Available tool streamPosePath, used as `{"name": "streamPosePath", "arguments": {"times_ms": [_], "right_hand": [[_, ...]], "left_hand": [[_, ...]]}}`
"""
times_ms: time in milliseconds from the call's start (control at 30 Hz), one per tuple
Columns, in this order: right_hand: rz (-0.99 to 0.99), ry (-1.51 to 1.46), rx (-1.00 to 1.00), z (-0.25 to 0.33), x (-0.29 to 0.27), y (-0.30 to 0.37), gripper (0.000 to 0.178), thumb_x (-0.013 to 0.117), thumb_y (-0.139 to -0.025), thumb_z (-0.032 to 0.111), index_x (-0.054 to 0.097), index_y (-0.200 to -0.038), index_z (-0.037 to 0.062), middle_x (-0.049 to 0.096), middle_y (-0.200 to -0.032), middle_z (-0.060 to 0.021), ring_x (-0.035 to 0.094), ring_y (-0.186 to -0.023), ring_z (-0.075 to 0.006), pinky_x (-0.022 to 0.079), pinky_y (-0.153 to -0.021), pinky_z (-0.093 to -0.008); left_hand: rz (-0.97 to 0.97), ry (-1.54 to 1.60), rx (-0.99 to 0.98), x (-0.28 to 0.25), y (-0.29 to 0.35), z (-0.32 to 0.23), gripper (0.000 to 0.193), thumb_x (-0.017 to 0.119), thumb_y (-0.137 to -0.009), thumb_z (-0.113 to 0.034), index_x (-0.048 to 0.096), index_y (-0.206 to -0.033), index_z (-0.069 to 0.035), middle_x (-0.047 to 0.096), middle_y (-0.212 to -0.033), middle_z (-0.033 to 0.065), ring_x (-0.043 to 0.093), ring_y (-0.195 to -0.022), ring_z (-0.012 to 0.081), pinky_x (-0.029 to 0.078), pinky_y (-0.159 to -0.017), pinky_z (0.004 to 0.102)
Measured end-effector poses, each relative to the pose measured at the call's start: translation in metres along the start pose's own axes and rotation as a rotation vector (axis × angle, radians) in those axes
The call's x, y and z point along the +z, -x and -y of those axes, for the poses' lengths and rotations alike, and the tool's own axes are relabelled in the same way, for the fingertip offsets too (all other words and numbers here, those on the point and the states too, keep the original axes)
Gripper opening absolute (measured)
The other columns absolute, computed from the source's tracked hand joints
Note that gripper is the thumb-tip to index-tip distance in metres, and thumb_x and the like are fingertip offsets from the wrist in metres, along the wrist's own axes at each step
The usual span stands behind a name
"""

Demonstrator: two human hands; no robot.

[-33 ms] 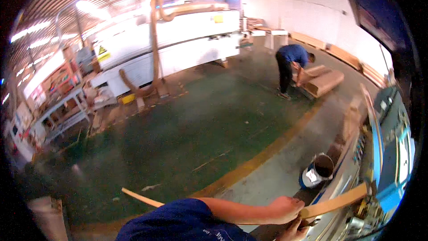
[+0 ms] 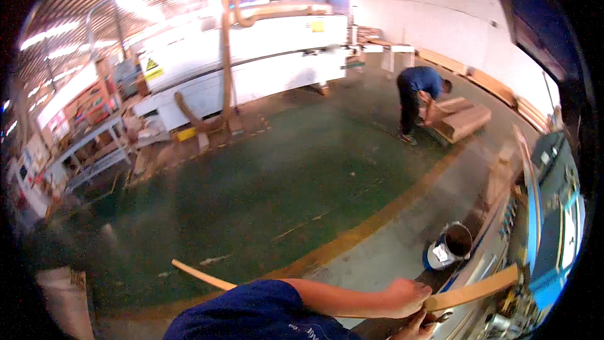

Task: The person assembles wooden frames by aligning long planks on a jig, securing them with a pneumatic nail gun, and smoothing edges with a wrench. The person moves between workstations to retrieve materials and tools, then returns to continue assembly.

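A long, pale wooden strip (image 2: 476,291) runs across the lower part of the view, one end between seven and eight o'clock, the other at four o'clock; its middle is hidden behind the left arm and dark blue sleeve (image 2: 248,311). At five o'clock, the left hand (image 2: 406,296) is closed, its fingers curled over the strip. Just below it, the right hand (image 2: 415,328) has its fingers bent close to the strip's underside; it is partly cut off, so I cannot tell whether it grips.

Near the strip, toward four o'clock, stands a white-and-blue bucket (image 2: 438,255) with a dark interior. A blue machine (image 2: 550,286) sits between three and four o'clock, beside the strip's right end. At two o'clock a co-worker (image 2: 420,82) in a blue top bends over stacked wooden boards (image 2: 467,124), hands down at them. A long white machine (image 2: 277,44) fills eleven o'clock, beyond the green floor (image 2: 251,182).
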State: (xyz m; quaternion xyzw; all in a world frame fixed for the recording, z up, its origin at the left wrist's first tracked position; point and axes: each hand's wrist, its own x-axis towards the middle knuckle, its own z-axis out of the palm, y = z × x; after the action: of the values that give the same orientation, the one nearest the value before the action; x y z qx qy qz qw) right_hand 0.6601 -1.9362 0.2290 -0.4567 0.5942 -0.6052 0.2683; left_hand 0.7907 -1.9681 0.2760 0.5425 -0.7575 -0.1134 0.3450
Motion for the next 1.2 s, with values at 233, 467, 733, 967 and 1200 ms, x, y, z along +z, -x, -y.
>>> {"name": "streamPosePath", "arguments": {"times_ms": [233,467,733,967,1200], "right_hand": [[0.136,-0.048,0.205,0.011,0.018,-0.004,0.038,0.065,-0.099,0.04,0.07,-0.116,0.0067,0.064,-0.073,-0.0059,0.052,-0.057,-0.0113,0.046,-0.054,-0.0272],[0.417,-0.652,0.255,-0.028,0.04,-0.014,0.037,0.049,-0.107,0.04,0.06,-0.127,0.0113,0.053,-0.083,-0.0013,0.045,-0.062,-0.0119,0.047,-0.07,-0.0304],[0.424,-0.548,0.085,-0.005,0.048,-0.005,0.023,0.073,-0.089,0.005,0.063,-0.108,0.0001,0.067,-0.094,-0.0071,0.061,-0.079,-0.0146,0.052,-0.067,-0.0285],[0.346,-0.305,0.229,0.002,0.043,-0.002,0.016,0.07,-0.094,0.005,0.057,-0.103,0.0024,0.067,-0.085,-0.0066,0.06,-0.061,-0.0112,0.047,-0.048,-0.0267],[0.325,-0.321,0.178,0.023,0.039,0.01,0.016,0.069,-0.093,0.004,0.059,-0.106,0.0001,0.067,-0.086,-0.007,0.061,-0.065,-0.011,0.047,-0.052,-0.0257]], "left_hand": [[-0.077,0.049,-0.102,-0.008,-0.003,0.015,0.019,0.065,-0.078,-0.017,0.057,-0.09,-0.006,0.064,-0.088,0.0141,0.066,-0.086,0.0356,0.056,-0.068,0.0501],[-0.118,-0.141,-0.051,-0.017,0.014,0.03,0.017,0.062,-0.082,-0.018,0.06,-0.094,-0.006,0.065,-0.093,0.0133,0.066,-0.088,0.0345,0.055,-0.071,0.048],[0.011,-0.048,-0.172,-0.038,0.019,0.037,0.032,0.065,-0.088,-0.038,0.07,-0.11,-0.016,0.072,-0.105,0.007,0.069,-0.099,0.031,0.058,-0.077,0.0459],[-0.041,-0.332,-0.019,-0.038,0.011,0.036,0.017,0.068,-0.084,-0.027,0.065,-0.094,-0.013,0.072,-0.085,0.0042,0.07,-0.079,0.03,0.056,-0.062,0.0442],[-0.055,-0.236,-0.047,-0.033,0.018,0.039,0.016,0.068,-0.084,-0.027,0.067,-0.089,-0.012,0.071,-0.083,0.0063,0.07,-0.078,0.0319,0.057,-0.065,0.0444]]}}
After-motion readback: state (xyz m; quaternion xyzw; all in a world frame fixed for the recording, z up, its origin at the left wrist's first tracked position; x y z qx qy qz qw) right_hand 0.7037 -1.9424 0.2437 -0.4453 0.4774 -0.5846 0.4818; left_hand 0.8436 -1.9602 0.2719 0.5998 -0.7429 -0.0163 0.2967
